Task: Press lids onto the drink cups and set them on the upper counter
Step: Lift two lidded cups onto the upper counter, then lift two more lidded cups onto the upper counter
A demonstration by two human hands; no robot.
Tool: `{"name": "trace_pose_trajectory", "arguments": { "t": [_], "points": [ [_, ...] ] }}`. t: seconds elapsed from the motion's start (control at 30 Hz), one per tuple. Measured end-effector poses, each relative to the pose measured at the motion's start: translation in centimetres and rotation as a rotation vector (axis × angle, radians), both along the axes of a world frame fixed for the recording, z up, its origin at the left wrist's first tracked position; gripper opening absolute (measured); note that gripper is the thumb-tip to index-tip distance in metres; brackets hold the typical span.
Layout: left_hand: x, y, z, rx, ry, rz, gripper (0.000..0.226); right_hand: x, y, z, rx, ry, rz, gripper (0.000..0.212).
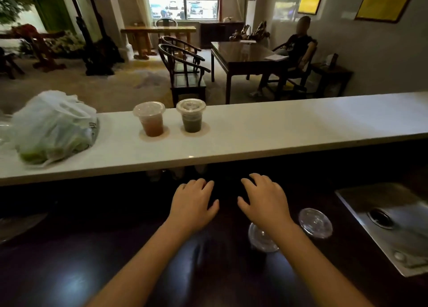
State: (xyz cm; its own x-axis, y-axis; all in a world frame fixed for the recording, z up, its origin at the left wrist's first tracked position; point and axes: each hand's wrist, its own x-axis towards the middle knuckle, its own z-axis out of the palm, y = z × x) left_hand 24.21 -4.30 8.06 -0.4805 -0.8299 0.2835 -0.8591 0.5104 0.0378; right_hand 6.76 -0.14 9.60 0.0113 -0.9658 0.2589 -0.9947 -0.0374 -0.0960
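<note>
Two lidded clear cups stand side by side on the white upper counter (254, 133): an orange drink cup (150, 119) on the left and a dark green drink cup (191, 115) on the right. Below, over the dark lower counter, my left hand (193, 202) and my right hand (264, 200) hover palm down with fingers spread, holding nothing. A loose clear lid (315, 223) lies flat to the right of my right wrist. A dark drink cup with a clear lid (262, 239) stands partly hidden under my right forearm.
A white plastic bag (53, 128) with green contents sits at the left end of the upper counter. A steel sink (391, 223) is set into the lower counter at the right. A person sits at a wooden table beyond the counter.
</note>
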Motion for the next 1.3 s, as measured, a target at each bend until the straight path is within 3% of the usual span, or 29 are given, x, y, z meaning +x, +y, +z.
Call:
{"name": "trace_pose_trajectory", "arguments": {
  "t": [0.27, 0.4, 0.6, 0.7, 1.07, 1.3],
  "points": [
    [-11.5, 3.0, -4.2, 0.079, 0.053, 0.085, 0.047, -11.3, 0.7, -3.4, 0.143, -0.010, 0.090, 0.051],
    [-15.7, 4.5, -6.0, 0.187, 0.043, 0.149, 0.058, -16.7, 1.0, -4.9, 0.262, 0.023, 0.133, 0.057],
    [-17.6, 6.2, -8.0, 0.583, -0.099, 0.271, 0.085, -21.2, 1.8, -8.2, 0.514, 0.050, 0.172, 0.081],
    [-17.9, 6.2, -8.6, 0.667, -0.170, 0.265, 0.094, -22.3, 1.9, -9.2, 0.599, 0.001, 0.187, 0.087],
    [-17.8, 6.2, -9.4, 0.547, -0.143, 0.256, 0.083, -22.8, 1.7, -10.2, 0.509, -0.031, 0.267, 0.080],
    [-16.9, 4.1, -5.1, 0.421, -0.061, 0.223, 0.084, -21.2, 0.6, -6.4, 0.432, -0.080, 0.296, 0.078]
  ]
}}
